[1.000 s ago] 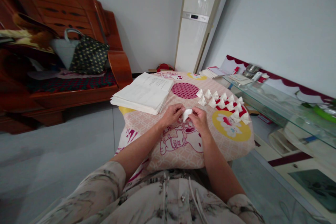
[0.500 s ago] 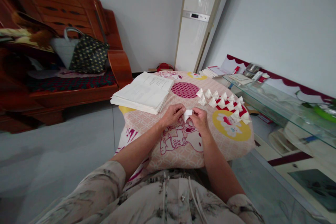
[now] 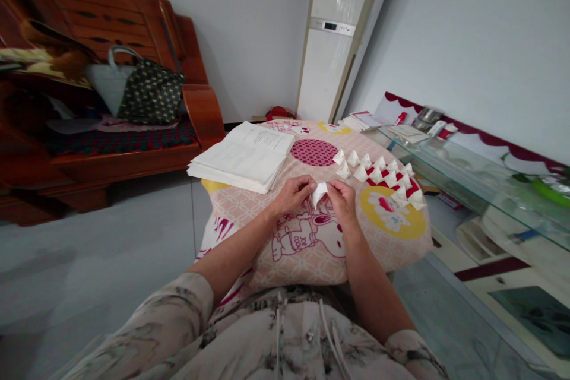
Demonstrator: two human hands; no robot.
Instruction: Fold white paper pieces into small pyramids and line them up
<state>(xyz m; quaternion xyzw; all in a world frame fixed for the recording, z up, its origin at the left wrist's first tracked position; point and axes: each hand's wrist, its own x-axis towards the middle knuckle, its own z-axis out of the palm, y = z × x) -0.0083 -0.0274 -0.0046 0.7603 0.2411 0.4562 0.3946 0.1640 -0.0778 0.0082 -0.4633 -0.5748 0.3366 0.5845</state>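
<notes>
Between my hands, just over the tablecloth, is a small piece of folded white paper. My left hand pinches its left side with thumb and fingers. My right hand grips the right edge the same way. Right of my hands stand several small folded paper pyramids, set in rough rows. A thick stack of paper sheets lies beyond my left hand, with print on the top sheet.
A glass shelf with papers and small items runs along the right. At the left is a wooden sofa with a dotted bag on it. A tall white air conditioner stands behind the table.
The folded paper has changed shape, its top now slanting to a point instead of lying flat. My right hand has shifted slightly right; my left hand is nearly still.
</notes>
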